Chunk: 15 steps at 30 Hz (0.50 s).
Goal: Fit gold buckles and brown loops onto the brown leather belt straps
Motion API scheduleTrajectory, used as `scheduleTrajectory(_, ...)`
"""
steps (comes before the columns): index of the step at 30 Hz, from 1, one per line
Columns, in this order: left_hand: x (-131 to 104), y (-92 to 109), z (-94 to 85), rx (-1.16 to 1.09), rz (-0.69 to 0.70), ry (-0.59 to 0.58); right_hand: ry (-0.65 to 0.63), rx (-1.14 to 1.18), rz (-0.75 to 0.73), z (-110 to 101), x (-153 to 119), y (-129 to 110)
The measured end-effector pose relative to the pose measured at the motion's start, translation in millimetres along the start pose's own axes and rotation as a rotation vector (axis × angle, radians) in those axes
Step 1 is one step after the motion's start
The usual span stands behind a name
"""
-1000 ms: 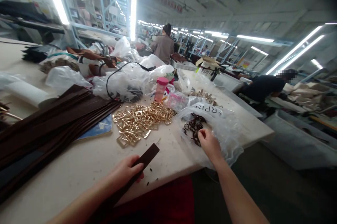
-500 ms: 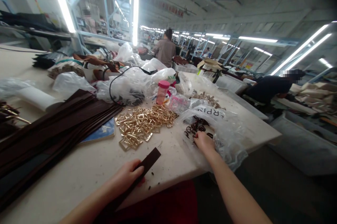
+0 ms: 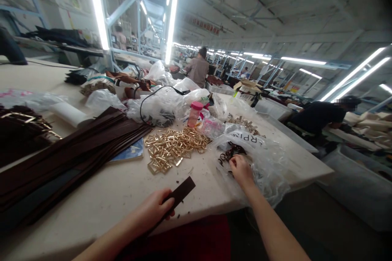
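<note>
My left hand (image 3: 163, 208) is closed around a dark brown leather strap (image 3: 183, 190), whose square-cut end points up and to the right above the table edge. My right hand (image 3: 241, 168) reaches into the mouth of a clear plastic bag (image 3: 266, 159). Its fingers are pinched together among small dark brown leather loops (image 3: 225, 155), and what they grip is hidden. Left of the bag lies a pile of gold rectangular buckles (image 3: 174, 146). More dark brown straps (image 3: 92, 142) are stacked at the left, partly over a blue booklet (image 3: 130, 151).
A pink-lidded container (image 3: 195, 114) stands behind the buckles, amid crumpled plastic bags (image 3: 159, 103). A white roll (image 3: 70, 114) and buckled straps (image 3: 24, 130) lie at the left. A grey bin (image 3: 361, 187) is beyond the right table edge (image 3: 324, 171). Other people work further off.
The view has shifted, so the table's things appear a little further right and lower. My right hand stays at the loops in the bag; my left keeps hold of the strap.
</note>
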State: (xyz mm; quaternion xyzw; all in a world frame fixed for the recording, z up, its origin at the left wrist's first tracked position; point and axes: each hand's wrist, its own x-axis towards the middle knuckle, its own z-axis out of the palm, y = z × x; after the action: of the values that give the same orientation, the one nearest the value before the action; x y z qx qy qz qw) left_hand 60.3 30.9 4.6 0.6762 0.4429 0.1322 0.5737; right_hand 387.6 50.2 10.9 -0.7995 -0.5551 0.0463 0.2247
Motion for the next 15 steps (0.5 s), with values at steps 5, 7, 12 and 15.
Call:
scheduleTrajectory(5, -20, 26, -2.8, 0.02, 0.074, 0.055, -0.3, 0.91, 0.037, 3, -65, -59)
scheduleTrajectory(7, -23, 32, -2.5, 0.017, 0.096, 0.082, -0.414, 1.255, 0.157, 9, -89, -83)
scheduleTrajectory(12, -27, 27, -2.8, 0.086, 0.019, 0.056, -0.452, 1.293, 0.13, 19, -110, -109)
scheduleTrajectory(15, -26, 22, -4.0, 0.105, -0.019, 0.025, -0.466, 1.228, 0.123, 25, -108, -104)
